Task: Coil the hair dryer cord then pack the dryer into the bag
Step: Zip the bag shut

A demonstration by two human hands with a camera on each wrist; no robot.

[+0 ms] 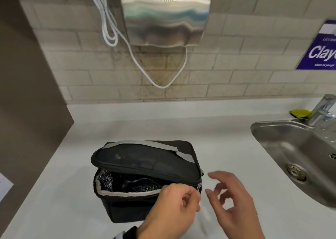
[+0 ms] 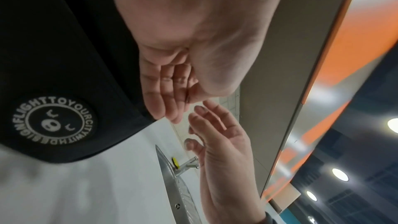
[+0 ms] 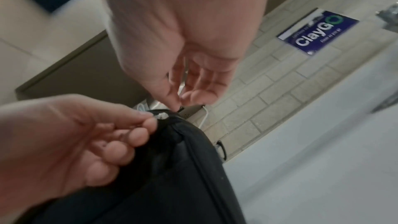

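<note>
black fabric bag (image 1: 145,180) sits on the white worktop (image 1: 227,142), lid ajar, dark dryer (image 1: 138,181) likely inside; left hand (image 1: 174,200) pinches the zipper pull (image 1: 199,186), right hand (image 1: 234,198) hovers loose, fingers apart, beside it; best to steady the corner while zipping

"claygo" on blue sign (image 3: 318,31), perhaps

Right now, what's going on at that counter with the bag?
A person is closing up the black bag on the white counter beside the sink. The left hand pinches the zipper pull at the bag's front right corner. The right hand hovers open next to it, holding nothing. The lid is down but unzipped along the front, and something dark, probably the dryer, shows inside.
</note>
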